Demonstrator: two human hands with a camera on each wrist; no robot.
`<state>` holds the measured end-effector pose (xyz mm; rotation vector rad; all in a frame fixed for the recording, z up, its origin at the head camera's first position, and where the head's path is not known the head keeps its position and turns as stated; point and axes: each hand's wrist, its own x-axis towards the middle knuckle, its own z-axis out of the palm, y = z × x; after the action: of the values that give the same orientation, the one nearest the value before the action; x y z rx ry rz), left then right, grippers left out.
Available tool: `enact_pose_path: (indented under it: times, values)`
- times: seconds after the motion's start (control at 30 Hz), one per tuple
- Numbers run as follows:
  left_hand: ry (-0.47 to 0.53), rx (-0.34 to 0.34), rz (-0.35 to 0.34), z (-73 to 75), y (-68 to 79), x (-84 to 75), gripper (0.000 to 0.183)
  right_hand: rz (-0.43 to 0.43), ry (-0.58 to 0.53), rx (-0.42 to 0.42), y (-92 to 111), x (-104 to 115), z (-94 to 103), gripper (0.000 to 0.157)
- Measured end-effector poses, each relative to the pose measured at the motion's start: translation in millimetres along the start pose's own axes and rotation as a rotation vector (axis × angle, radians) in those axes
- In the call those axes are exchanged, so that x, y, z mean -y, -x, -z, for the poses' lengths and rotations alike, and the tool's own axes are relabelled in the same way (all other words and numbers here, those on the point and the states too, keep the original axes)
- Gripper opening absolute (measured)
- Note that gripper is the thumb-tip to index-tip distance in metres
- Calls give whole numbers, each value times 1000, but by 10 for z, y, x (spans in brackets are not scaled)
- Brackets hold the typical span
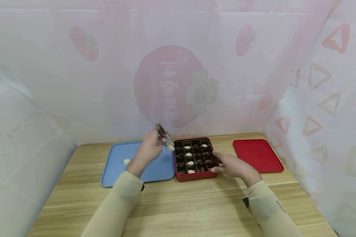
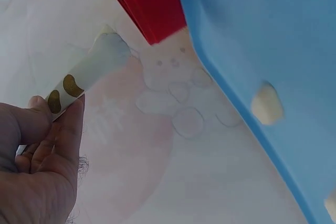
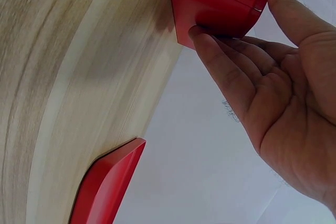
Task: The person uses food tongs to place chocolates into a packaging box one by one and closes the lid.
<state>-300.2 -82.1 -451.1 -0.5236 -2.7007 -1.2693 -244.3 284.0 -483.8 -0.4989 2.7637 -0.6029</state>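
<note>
My left hand (image 1: pixel 152 146) grips a pair of pale tongs (image 2: pixel 97 64) with gold spots, above the right part of the blue tray (image 1: pixel 158 169). At the tongs' tip is a cream-coloured piece of candy (image 1: pixel 170 147), close to the left rim of the red box (image 1: pixel 195 175). Inside the box, a dark divider holds dark chocolates (image 1: pixel 199 161) and white ones (image 1: pixel 188 154) in its compartments. My right hand (image 1: pixel 232 164) rests against the box's right side, the fingers (image 3: pixel 226 72) lying along the outer wall and the thumb up near the rim.
Another cream-coloured piece (image 1: pixel 126 161) lies on the blue tray, left of my wrist. To the right of the box is a flat red lid (image 1: pixel 258 156) on the wooden table (image 1: pixel 178 204). A printed pale sheet (image 1: pixel 115 82) rises behind the table and along both sides.
</note>
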Motion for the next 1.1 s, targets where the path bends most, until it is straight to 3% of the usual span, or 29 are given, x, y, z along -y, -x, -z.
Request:
enact_pose_path:
  times: [0.57,0.83,1.1]
  values:
    - [83,34,12,-745,-136,-505,32,17,10,-7,-28,-13,-7,90]
    - [72,13,-28,-1063,-151,-647,26,21,14,-9,-25,-11,2,89]
    - [94,8,-60,-1295,-159,-682,27,27,5,-9,-14,6,11,88]
